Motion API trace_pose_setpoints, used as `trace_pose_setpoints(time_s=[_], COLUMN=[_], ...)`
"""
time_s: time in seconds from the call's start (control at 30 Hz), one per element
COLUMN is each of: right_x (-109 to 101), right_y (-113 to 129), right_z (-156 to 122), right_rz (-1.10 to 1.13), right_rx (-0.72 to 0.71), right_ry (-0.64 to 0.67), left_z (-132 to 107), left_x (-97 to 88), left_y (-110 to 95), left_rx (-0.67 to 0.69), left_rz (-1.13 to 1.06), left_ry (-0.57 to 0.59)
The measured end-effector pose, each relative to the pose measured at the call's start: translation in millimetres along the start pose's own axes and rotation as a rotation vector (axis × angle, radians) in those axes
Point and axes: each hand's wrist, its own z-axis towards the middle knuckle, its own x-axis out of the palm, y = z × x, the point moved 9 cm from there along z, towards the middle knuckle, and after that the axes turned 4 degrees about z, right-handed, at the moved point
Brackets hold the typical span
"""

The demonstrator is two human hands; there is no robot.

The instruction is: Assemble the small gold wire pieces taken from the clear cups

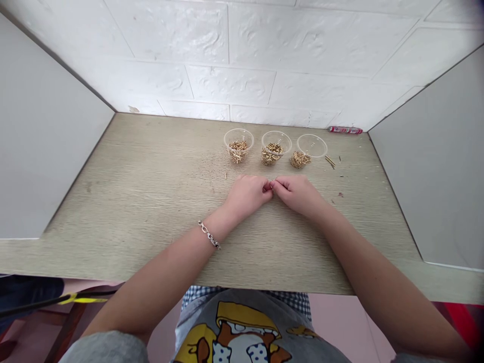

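My left hand and my right hand meet fingertip to fingertip over the middle of the table. Both are closed in a pinch, and whatever lies between the fingertips is too small and covered to name. Just beyond them stand three clear plastic cups. The left cup, the middle cup and the right cup each hold many small brass-coloured metal pieces. One loose small brass piece lies on the table to the left of my left hand.
Several thin brass rods lie right of the cups. A pink and red tube-shaped wrapper rests against the white wall. Grey panels flank the wooden table on the left and right. Reddish-brown specks are scattered near the left cup.
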Motion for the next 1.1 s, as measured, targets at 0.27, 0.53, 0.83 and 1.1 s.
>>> trace_pose_setpoints(time_s=[0.27, 0.53, 0.83, 1.1], right_x=[2, 5, 8, 5], right_y=[2, 3, 8, 5], right_z=[-3, -9, -18, -13], right_rz=[-0.087, -0.253, -0.359, -0.326], right_rx=[-0.037, -0.079, -0.235, -0.205], right_ry=[-0.031, -0.118, -0.194, -0.118], left_z=[-3, -3, -2, -3], left_x=[0.1, 1.1, 0.6, 1.4], left_y=[-7, -8, -12, -15], left_rx=[0.028, 0.020, 0.037, 0.067], left_rz=[0.099, 0.116, 0.120, 0.124], left_ry=[-0.034, -0.035, 0.015, -0.011])
